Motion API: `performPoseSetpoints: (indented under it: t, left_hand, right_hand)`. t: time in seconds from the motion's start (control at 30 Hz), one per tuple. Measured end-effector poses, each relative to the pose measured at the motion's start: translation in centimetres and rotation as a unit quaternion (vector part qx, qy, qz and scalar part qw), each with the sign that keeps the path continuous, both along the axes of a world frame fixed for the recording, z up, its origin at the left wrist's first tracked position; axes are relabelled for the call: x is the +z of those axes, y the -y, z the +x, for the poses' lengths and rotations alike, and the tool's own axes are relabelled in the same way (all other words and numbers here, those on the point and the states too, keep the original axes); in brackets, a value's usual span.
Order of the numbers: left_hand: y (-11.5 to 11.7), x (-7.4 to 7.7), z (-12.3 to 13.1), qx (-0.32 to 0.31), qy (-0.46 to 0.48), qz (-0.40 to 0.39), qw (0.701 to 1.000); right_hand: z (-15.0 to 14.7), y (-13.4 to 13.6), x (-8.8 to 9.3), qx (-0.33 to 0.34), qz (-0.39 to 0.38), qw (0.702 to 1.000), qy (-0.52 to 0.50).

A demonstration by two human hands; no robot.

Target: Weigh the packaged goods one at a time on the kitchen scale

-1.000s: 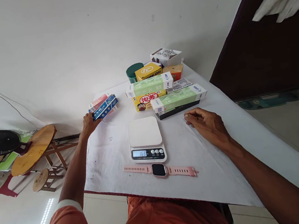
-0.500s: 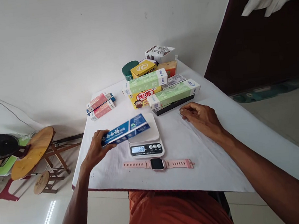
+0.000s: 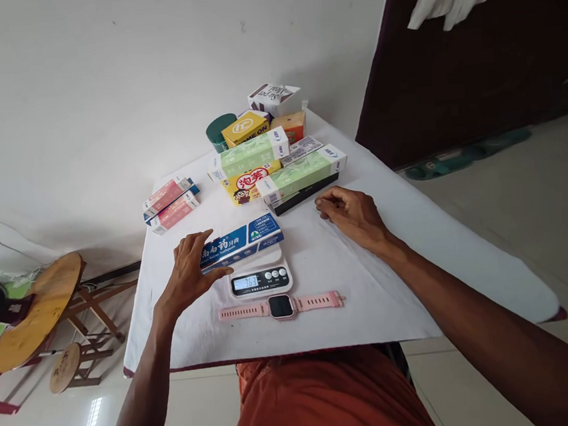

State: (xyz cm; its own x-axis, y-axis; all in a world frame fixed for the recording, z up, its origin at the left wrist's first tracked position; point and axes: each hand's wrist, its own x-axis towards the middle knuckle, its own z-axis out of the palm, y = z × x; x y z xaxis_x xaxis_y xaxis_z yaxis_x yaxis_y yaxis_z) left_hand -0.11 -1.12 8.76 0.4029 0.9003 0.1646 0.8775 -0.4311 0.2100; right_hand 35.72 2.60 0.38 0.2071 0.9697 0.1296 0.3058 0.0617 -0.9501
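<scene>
A blue toothpaste box [image 3: 241, 242] lies across the platform of a white kitchen scale [image 3: 261, 281]; whether it rests fully on it, I cannot tell. My left hand [image 3: 191, 269] grips the box's left end, thumb at the front and fingers behind. The scale's display appears to read 363. My right hand [image 3: 352, 213] rests on the cloth right of the scale, its fingers curled together with nothing visible in them. In front of the scale a pink-strapped smartwatch [image 3: 281, 306] is laid out flat.
Behind the scale are green-and-white boxes [image 3: 303, 173], a yellow snack box [image 3: 248, 184], a black box [image 3: 307, 194], a dark green tub [image 3: 220, 132] and a white carton [image 3: 273, 99]. Pink boxes [image 3: 174, 212] lie at the left. A wooden stool [image 3: 66, 368] stands on the floor.
The toothpaste box has come down and levelled over the scale, in my left hand. The whole view has shifted somewhat. My right hand stays curled on the table.
</scene>
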Motion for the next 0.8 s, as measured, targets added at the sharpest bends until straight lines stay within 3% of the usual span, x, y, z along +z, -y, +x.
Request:
performPoseSetpoints:
  t: [0.2, 0.3, 0.4, 0.53, 0.7, 0.8]
  left_hand:
    - [-0.9, -0.7, 1.9, -0.027, 0.031, -0.003, 0.999]
    - [-1.0, 0.4, 2.8, -0.035, 0.082, -0.009, 0.996]
    - [-1.6, 2.1, 5.2, -0.058, 0.086, 0.017, 0.994]
    - [-5.0, 3.2, 10.7, -0.09, 0.041, 0.09, 0.991]
    - [-10.7, 2.2, 16.4, -0.082, -0.011, 0.161, 0.983]
    - [-12.0, 1.7, 17.7, -0.058, -0.018, 0.19, 0.98]
  right_hand:
    - [0.1, 0.4, 0.6, -0.036, 0.023, 0.999, -0.015]
    - [0.3, 0.3, 1.0, -0.046, 0.033, 0.998, -0.02]
    - [0.6, 0.3, 1.2, -0.067, 0.05, 0.996, -0.03]
    - [1.0, 0.3, 1.3, -0.098, 0.048, 0.993, -0.053]
    - [1.1, 0.5, 1.7, -0.092, 0.052, 0.993, -0.054]
    - [1.0, 0.6, 2.1, -0.08, 0.052, 0.994, -0.051]
